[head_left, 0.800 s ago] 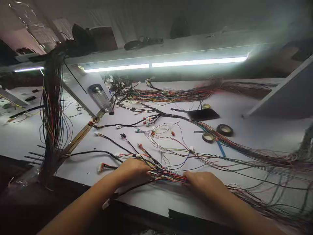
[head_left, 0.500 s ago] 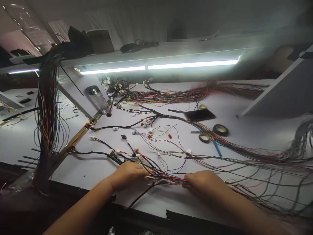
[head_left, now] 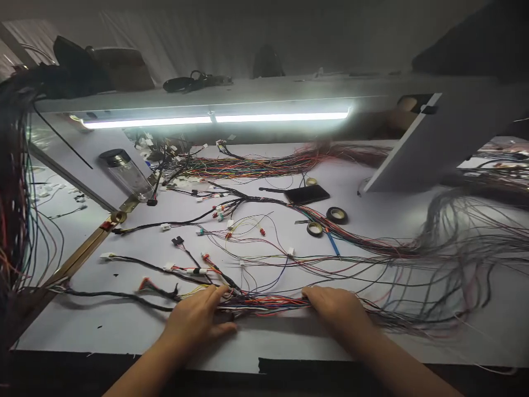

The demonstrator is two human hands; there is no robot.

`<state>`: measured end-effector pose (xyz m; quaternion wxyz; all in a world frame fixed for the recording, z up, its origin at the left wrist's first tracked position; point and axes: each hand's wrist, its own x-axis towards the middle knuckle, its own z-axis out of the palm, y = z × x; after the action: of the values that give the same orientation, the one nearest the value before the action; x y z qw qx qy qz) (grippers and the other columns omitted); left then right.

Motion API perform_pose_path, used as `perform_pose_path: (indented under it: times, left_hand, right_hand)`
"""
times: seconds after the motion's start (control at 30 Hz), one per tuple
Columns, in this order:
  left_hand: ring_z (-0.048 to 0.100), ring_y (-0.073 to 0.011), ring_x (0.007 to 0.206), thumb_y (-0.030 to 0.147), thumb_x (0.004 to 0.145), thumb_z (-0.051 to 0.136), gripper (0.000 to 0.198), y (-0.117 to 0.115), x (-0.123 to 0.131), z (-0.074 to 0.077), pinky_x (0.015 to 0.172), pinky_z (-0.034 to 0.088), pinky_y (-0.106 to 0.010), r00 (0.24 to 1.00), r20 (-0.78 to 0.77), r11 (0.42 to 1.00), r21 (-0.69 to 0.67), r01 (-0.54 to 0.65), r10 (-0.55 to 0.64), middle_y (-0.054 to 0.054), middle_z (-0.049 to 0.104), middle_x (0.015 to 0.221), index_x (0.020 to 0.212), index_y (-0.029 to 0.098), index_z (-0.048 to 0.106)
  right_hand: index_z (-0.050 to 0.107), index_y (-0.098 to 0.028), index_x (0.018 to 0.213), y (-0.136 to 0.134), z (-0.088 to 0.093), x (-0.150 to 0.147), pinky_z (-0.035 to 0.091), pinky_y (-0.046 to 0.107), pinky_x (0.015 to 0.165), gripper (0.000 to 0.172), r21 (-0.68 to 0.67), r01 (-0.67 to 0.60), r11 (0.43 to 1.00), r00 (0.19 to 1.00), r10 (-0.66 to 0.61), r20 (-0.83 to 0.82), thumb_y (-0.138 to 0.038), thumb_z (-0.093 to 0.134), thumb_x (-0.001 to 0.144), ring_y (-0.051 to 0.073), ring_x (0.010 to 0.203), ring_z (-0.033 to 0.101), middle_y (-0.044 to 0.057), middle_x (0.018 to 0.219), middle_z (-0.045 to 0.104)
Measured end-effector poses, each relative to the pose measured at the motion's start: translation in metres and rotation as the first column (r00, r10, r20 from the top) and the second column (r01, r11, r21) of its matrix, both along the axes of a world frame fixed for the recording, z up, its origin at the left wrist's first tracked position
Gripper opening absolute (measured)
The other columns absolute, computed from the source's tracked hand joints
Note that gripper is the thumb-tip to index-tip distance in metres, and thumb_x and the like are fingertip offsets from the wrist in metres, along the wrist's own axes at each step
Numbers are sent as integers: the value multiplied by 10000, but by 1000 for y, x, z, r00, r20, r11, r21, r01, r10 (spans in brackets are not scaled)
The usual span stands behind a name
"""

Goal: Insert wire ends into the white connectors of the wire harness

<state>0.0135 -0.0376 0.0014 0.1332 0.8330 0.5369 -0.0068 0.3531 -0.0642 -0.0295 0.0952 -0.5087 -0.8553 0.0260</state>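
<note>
Looks like a wiring workshop, judging by the tube lamp (head_left: pixel 281 117) and, below that lamp, a white worktop (head_left: pixel 380 212) strewn with coloured wire bundles (head_left: pixel 270 302), connectors (head_left: pixel 291 252) and tape rolls (head_left: pixel 344 216).

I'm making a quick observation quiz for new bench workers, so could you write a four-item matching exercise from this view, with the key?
1. Left hand
2. Right hand
3. Bottle
4. Pen-like tool

A. Blue
B. At the right-hand part of the wire bundle
C. See-through
D. Thumb spread wide, at the bundle's left-hand part

Right pairs: 1-D, 2-B, 3-C, 4-A
</note>
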Motion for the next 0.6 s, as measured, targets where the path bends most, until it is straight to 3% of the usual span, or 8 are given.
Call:
perform_pose_path:
  times: [0.13,0.23,0.3,0.37,0.43,0.53,0.6]
  left_hand:
    - [640,-308,1023,410,759,673,569,9,-12,-8,835,509,-413,996,-92,1000,-22,3,-5,-112,667,1146,1281,219,551]
    - [636,-304,1040,418,770,651,569,13,-13,-5,838,511,-398,994,-104,999,-35,13,-17,-116,661,1169,1293,217,553]
    - [630,-304,1054,424,775,640,571,14,-11,-3,842,508,-390,993,-114,999,-33,5,-9,-116,658,1178,1301,220,552]
    - [621,-305,1072,432,775,637,584,14,-9,-2,851,501,-381,992,-126,999,-33,-8,3,-113,656,1184,1314,227,546]
    - [618,-296,1075,437,778,632,584,14,-9,-1,851,495,-365,991,-133,999,-42,-13,7,-104,656,1181,1320,240,543]
    - [629,-278,1035,433,782,624,575,13,-8,-1,831,490,-348,990,-142,998,-56,-16,8,-85,663,1148,1325,265,538]
    - [630,-272,1016,425,783,623,576,12,-8,-1,835,482,-350,988,-155,998,-54,-16,7,-82,665,1124,1330,269,534]
  right_hand:
    - [595,-223,1046,2,1,58,424,281,660,334,-4,-13,1000,999,13,33,-25,456,816,186,722,619,22,798,680]
    - [500,-234,1238,2,13,92,472,306,817,625,-115,91,989,993,-99,-68,28,439,674,200,978,619,52,1126,650]
    - [445,-242,1302,0,24,101,440,348,950,717,-178,114,977,982,-138,-126,12,455,631,219,1160,537,62,1293,552]
    - [443,-260,1305,-3,35,101,382,391,1036,638,-244,92,965,978,-134,-159,-66,530,703,244,1261,446,65,1364,480]
    - [482,-266,1251,-4,45,97,379,398,1039,478,-305,77,949,969,-143,-199,-216,599,790,254,1259,436,70,1348,480]
    - [567,-244,1005,-4,51,96,464,351,870,136,-362,122,924,956,-208,-208,-298,534,885,227,1022,569,58,1097,601]
    - [573,-236,858,-3,51,97,464,315,741,93,-405,135,905,964,-214,-157,-251,492,901,198,841,594,26,905,625]
